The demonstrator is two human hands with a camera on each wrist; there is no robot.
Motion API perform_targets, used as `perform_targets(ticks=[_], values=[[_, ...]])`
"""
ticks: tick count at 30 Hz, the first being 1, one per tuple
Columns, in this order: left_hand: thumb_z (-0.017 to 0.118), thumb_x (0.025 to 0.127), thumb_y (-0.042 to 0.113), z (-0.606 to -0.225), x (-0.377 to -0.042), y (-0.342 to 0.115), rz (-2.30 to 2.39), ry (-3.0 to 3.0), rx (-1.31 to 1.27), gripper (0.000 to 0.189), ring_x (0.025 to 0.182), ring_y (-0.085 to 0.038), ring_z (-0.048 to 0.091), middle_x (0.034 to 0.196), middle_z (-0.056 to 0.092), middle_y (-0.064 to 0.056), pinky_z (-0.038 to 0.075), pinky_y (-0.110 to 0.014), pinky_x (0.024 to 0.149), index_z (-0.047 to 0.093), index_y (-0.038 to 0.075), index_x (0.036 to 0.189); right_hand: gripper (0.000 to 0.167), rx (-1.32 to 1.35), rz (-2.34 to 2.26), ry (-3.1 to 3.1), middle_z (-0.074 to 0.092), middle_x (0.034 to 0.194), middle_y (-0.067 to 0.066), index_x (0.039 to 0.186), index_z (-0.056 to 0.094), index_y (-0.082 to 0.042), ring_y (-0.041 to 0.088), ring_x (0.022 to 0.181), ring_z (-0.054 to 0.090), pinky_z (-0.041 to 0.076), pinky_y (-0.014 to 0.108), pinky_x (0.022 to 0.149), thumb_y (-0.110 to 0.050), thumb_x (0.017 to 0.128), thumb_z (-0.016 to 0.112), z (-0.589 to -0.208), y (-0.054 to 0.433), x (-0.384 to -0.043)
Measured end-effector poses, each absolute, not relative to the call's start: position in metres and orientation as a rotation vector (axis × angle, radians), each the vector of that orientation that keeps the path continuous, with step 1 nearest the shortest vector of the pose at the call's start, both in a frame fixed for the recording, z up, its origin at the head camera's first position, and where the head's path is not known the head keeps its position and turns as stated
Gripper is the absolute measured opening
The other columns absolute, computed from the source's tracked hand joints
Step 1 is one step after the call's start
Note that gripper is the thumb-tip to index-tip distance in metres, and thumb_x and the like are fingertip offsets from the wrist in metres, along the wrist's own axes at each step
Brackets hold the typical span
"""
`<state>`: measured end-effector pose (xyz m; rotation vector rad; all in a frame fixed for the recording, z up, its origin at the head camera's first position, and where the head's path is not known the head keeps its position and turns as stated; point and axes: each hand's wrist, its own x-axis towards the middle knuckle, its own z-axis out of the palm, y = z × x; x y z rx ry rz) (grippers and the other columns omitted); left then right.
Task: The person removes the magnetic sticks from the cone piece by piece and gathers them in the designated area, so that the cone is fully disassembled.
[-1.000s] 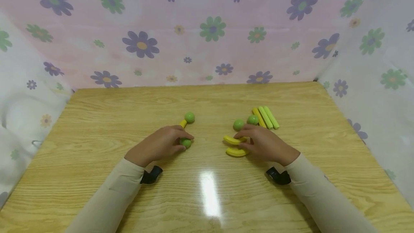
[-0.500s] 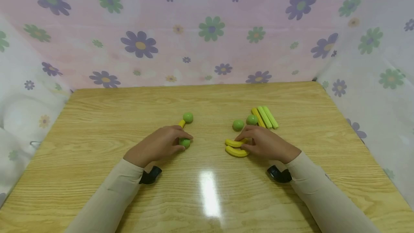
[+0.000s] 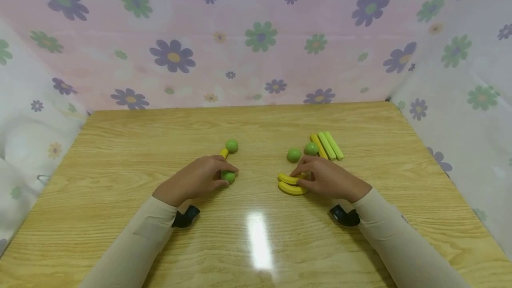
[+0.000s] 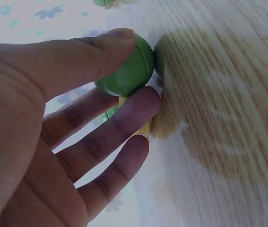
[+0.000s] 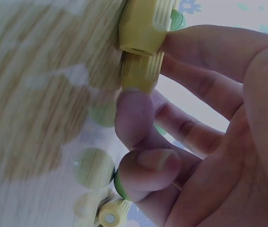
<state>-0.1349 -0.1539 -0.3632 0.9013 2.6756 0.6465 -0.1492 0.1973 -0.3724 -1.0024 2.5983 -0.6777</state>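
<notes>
My left hand [image 3: 196, 179] holds a green ball [image 3: 228, 178] between thumb and fingers, down at the tabletop; the left wrist view shows the thumb lying over the ball [image 4: 126, 78]. Just beyond it, a yellow stick [image 3: 225, 153] reaches toward a second green ball [image 3: 232, 146], its near part hidden by the hand. With thumb and finger, my right hand [image 3: 332, 177] pinches two curved yellow pieces, banana-like in shape. The far curved piece [image 3: 288, 178] lies snug along the near curved piece [image 3: 292, 189]; their right ends are hidden under the fingers.
Beyond the right hand stand two more green balls, one left [image 3: 294, 155] and one right [image 3: 311, 149]. A deep-yellow stick [image 3: 318, 146] and two yellow-green sticks [image 3: 330, 146] lie side by side there. Flowered cloth [image 3: 260, 70] borders the wooden table [image 3: 160, 128] at back and sides.
The far curved yellow piece has come nearer to the other one, closing the gap between them under my right hand. The left hand stays in place on the green ball.
</notes>
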Motion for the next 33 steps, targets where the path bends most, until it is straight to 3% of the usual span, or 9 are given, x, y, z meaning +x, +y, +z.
perform_targets(ticks=[19,27,33], values=[[0.074,0.092,0.021,-0.366,-0.135,-0.152,0.637,2.702,0.904,0.041,0.078,-0.005,0.054,0.112,0.067,0.002,0.049,-0.024,0.073,0.067,0.016,0.132,0.021,-0.98,-0.71,2.645,0.064,0.105,-0.002,0.117,0.073,-0.014,0.001,0.063,0.047,0.047,0.021,0.062,-0.019,0.098,0.066,-0.373,0.191,-0.147],[0.074,0.092,0.031,-0.373,-0.133,-0.141,0.589,2.782,0.874,0.046,0.111,-0.019,0.066,0.128,0.067,-0.003,0.054,-0.04,0.093,0.064,0.016,0.135,0.02,-0.979,-0.836,2.685,0.067,0.109,0.0,0.116,0.073,-0.015,0.001,0.062,0.047,0.046,0.022,0.061,-0.022,0.1,0.062,-0.367,0.168,-0.134],[0.079,0.087,0.035,-0.374,-0.131,-0.137,0.588,2.83,0.912,0.049,0.099,-0.017,0.069,0.125,0.067,-0.005,0.057,-0.036,0.084,0.066,0.015,0.131,0.019,-1.015,-0.788,2.734,0.068,0.104,-0.003,0.112,0.075,-0.014,0.001,0.064,0.05,0.048,0.021,0.064,-0.022,0.1,0.063,-0.367,0.146,-0.131]])
